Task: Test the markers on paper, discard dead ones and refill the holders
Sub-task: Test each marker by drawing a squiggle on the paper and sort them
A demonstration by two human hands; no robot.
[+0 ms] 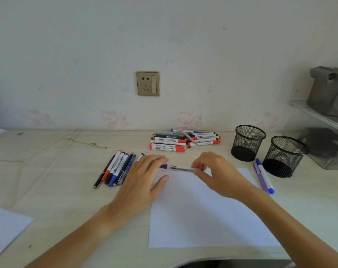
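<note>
Pale wood-grain desk against a white wall carries all items. At centre, a blue-capped whiteboard marker lies level above the top edge of the white paper sheet; the left hand grips its capped end with curled fingers, the right hand pinches the opposite end. A small red mark sits on the sheet under the marker. At 9 o'clock lies a row of sorted pens; at 12 o'clock, a marker pile; at 2 o'clock, two black mesh holders; at 3 o'clock, two loose markers.
</note>
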